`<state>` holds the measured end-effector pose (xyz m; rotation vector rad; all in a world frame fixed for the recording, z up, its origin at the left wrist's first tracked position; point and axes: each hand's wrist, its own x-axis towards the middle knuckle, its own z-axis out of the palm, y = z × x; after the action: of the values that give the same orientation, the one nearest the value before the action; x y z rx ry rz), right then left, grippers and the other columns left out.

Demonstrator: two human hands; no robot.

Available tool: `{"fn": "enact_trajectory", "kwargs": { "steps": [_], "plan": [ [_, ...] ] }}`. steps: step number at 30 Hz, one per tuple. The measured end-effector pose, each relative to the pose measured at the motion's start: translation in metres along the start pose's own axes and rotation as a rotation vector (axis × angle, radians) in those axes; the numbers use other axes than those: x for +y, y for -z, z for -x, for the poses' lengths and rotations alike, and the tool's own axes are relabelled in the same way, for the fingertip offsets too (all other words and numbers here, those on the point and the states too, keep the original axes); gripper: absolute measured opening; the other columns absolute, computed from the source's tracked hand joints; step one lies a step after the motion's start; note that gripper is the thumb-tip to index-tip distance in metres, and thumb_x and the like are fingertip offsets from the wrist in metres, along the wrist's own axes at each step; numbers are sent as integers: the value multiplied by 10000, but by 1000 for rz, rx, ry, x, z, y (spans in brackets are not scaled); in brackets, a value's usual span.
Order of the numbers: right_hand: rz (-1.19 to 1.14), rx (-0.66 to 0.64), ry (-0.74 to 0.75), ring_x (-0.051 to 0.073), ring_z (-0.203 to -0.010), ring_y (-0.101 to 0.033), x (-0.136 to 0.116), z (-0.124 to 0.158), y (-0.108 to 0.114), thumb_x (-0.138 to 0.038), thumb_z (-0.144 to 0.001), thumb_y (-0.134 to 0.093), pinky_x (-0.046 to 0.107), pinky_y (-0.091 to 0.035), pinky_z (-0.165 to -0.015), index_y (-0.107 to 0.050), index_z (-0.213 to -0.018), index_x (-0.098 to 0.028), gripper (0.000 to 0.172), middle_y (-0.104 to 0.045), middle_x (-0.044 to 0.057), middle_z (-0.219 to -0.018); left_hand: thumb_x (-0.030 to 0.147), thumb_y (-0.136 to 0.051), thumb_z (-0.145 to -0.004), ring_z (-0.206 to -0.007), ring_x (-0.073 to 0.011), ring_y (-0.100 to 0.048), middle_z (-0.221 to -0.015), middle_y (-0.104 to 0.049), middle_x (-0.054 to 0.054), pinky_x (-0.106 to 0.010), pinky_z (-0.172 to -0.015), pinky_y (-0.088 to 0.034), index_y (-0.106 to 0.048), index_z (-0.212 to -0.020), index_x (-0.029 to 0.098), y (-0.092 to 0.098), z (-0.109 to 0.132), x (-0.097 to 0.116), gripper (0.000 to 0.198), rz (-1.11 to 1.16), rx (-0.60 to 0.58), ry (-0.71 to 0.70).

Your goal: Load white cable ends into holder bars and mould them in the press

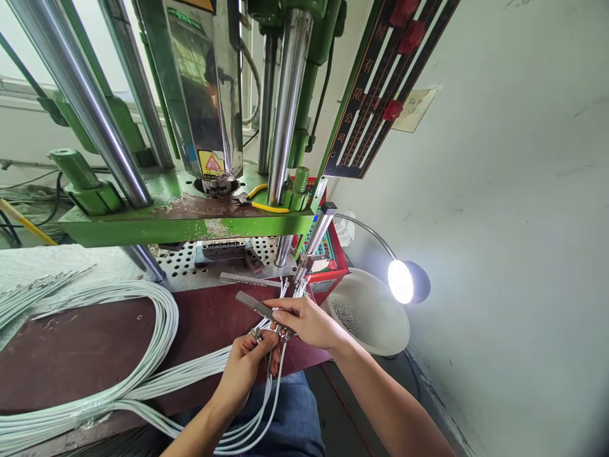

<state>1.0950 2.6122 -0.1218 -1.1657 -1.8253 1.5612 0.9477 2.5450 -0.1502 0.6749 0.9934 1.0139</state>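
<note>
The white tub (402, 330) stood on the floor at the right and held a heap of pale scraps (346, 316), too small and too many to count. There were 2 hands at work over the near right part of the dark red table (204, 317). The right hand (309, 322) gripped 1 metal bar (252, 303) between thumb and fingers, the bar tilted with its free end pointing away to the left. The left hand (245, 362) was closed on white cables (276, 397) just below that bar; how many it grasped could not be told. A 2nd strip (242, 278), also metal, lay farther back on the table, near the held bar and apart from it. At the left, 1 big cable bundle (166, 311) curved across the table, its strands too many to count. Behind, the green machine (200, 230) had 4 shiny posts (290, 95), and 1 pair of yellow-handled pliers (269, 207) lay on its ledge. The panel above carried 3 red knobs (392, 110), and 1 lit lamp (400, 281) hung over the tub.
</note>
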Motion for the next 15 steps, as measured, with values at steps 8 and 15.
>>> {"fn": "enact_trajectory", "kwargs": {
  "steps": [8, 15],
  "plan": [
    [145, 71, 22, 228, -969, -675, -6, 3, -6, -305, -904, -541, 352, -515, -896, -679, -1248, -176, 392, -742, 61, -1074, 449, -724, -725, -400, -98, -444, -449, -564, -1, -241, -447, -320, -602, -531, 171, -6, 5, 3, 361, -29, 103, -65],
    [225, 37, 19, 234, -964, -681, -7, 5, -5, -285, -908, -537, 346, -518, -876, -682, -1244, -189, 378, -740, 52, -1100, 457, -708, -739, -356, -82, -417, -442, -575, -12, -229, -404, -261, -596, -505, 165, -3, 1, 5, 390, -135, 66, 7]
  ]
}}
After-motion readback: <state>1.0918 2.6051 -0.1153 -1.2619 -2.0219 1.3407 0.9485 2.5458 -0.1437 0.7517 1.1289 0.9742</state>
